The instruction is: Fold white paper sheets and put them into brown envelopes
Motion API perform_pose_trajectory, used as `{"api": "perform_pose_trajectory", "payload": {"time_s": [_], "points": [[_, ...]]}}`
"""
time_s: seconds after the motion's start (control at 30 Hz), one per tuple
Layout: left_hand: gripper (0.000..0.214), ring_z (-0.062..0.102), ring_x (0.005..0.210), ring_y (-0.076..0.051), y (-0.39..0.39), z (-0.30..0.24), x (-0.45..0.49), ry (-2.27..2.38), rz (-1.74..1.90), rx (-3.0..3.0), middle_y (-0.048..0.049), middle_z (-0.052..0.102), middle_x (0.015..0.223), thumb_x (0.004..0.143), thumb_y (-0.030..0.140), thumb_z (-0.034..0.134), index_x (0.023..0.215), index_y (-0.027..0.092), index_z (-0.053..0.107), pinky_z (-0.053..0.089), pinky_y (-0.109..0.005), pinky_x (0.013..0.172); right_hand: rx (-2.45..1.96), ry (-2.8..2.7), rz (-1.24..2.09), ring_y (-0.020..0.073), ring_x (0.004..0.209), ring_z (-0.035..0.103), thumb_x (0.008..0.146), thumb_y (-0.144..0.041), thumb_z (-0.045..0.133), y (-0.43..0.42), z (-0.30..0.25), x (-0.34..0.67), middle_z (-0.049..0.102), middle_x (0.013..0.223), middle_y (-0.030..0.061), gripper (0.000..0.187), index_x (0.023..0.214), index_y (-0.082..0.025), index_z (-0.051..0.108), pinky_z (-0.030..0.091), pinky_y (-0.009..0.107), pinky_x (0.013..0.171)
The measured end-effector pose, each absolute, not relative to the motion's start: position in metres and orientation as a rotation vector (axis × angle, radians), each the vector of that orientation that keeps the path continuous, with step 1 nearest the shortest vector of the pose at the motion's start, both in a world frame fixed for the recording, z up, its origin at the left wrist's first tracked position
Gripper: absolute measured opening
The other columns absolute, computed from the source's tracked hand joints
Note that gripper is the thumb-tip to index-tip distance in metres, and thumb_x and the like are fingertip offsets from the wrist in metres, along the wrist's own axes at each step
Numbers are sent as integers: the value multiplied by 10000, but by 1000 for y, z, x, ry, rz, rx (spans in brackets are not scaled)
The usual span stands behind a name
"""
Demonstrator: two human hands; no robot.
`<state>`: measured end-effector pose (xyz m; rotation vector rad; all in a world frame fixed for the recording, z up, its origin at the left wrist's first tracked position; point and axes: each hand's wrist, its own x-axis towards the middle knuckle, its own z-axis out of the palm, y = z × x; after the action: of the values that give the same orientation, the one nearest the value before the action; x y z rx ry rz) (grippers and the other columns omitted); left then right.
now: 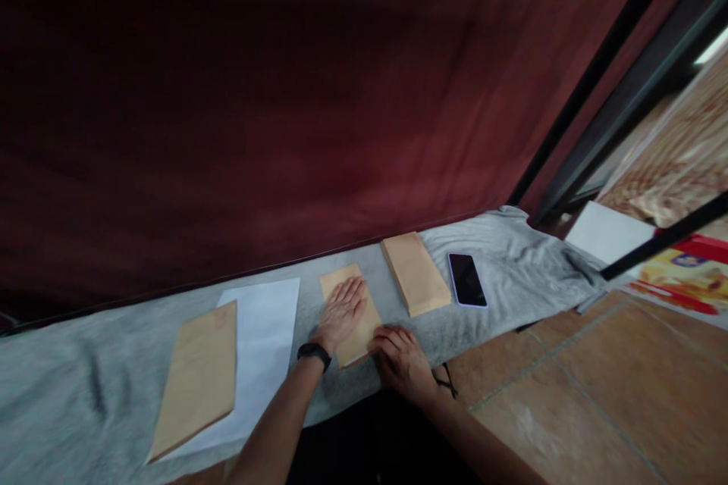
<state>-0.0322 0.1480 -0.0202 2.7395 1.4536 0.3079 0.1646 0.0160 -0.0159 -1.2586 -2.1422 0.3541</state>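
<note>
My left hand (341, 312) lies flat with fingers stretched out on a brown envelope (364, 301) in the middle of a grey cloth (68, 379). A black watch sits on that wrist. My right hand (403, 358) rests at the envelope's near right corner, its fingers curled down on the edge. A stack of brown envelopes (415, 273) lies just to the right, apart from both hands.
A dark phone (467, 280) lies face up right of the stack. At left, another brown envelope (199, 375) overlaps a white sheet (265, 341). A dark red curtain (284, 91) hangs behind. Tiled floor (614, 386), black frame bars and a white sheet (608, 231) are at right.
</note>
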Motion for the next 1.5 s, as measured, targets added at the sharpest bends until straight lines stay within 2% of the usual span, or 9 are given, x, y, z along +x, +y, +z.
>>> {"api": "perform_pose_trajectory", "payload": {"time_s": [0.23, 0.4, 0.53, 0.67, 0.83, 0.93, 1.03, 1.2, 1.5], "points": [[563, 281, 1500, -176, 107, -27, -32, 1303, 303, 2770, -82, 349, 1614, 1034, 356, 228, 1556, 153, 289, 238, -403, 1238, -1297, -2128, 318, 224, 1189, 570, 905, -106, 548, 16, -22, 162, 655, 1266, 55, 351, 1220, -243, 618, 409, 412, 1078], [564, 331, 1478, -168, 77, -29, -33, 1284, 264, 2697, -81, 372, 1602, 1038, 399, 243, 1553, 177, 297, 302, -384, 1210, -1300, -2092, 302, 218, 1189, 583, 941, -146, 549, 19, -27, 163, 670, 1261, 52, 305, 1216, -245, 637, 423, 399, 1063], [535, 403, 1440, -188, 49, -25, -35, 1296, 373, 2660, -76, 453, 1555, 1019, 417, 357, 1507, 201, 405, 365, -390, 1173, -1301, -2092, 286, 202, 1135, 613, 973, -179, 548, 21, -28, 163, 703, 1186, 31, 265, 1197, -271, 657, 450, 376, 1013], [415, 543, 1325, -182, 29, -24, -37, 1441, 629, 2550, -57, 618, 1407, 1007, 266, 390, 1385, 242, 561, 459, -399, 1097, -1396, -2056, 269, 203, 1036, 640, 977, -183, 555, 24, -27, 158, 716, 1120, 26, 200, 1108, -267, 680, 465, 382, 953], [376, 645, 1183, -191, 29, -30, -40, 1554, 852, 2392, -56, 711, 1253, 976, 175, 400, 1232, 241, 667, 532, -396, 1020, -1501, -2024, 236, 225, 975, 647, 970, -202, 576, 28, -23, 153, 722, 1036, 39, 125, 1032, -245, 676, 471, 404, 916], [351, 661, 1144, -208, 32, -35, -40, 1578, 939, 2357, -66, 725, 1205, 958, 173, 425, 1188, 227, 684, 542, -402, 1013, -1503, -1997, 209, 236, 1033, 644, 960, -167, 564, 26, -23, 149, 716, 1103, 58, 187, 1100, -235, 668, 483, 414, 932], [327, 658, 1136, -222, 33, -38, -38, 1624, 976, 2315, -81, 720, 1192, 967, 205, 429, 1180, 208, 677, 539, -417, 1016, -1380, -2038, 181, 229, 1191, 598, 967, -143, 518, 17, -27, 140, 675, 1264, 66, 304, 1233, -227, 639, 454, 431, 1045], [318, 644, 1152, -215, 31, -41, -37, 1664, 977, 2259, -86, 710, 1195, 980, 216, 410, 1165, 188, 667, 526, -409, 1033, -1258, -2207, 140, 208, 1312, 534, 995, -276, 536, -7, -36, 117, 604, 1406, 82, 428, 1411, -179, 539, 373, 408, 1165], [384, 628, 1181, -222, 28, -35, -39, 1687, 939, 2238, -97, 696, 1236, 970, 172, 351, 1206, 199, 654, 511, -435, 1059, -1351, -2229, 127, 197, 1352, 508, 1012, -267, 492, -7, -27, 148, 544, 1469, 66, 440, 1446, -197, 515, 360, 418, 1177]]}}
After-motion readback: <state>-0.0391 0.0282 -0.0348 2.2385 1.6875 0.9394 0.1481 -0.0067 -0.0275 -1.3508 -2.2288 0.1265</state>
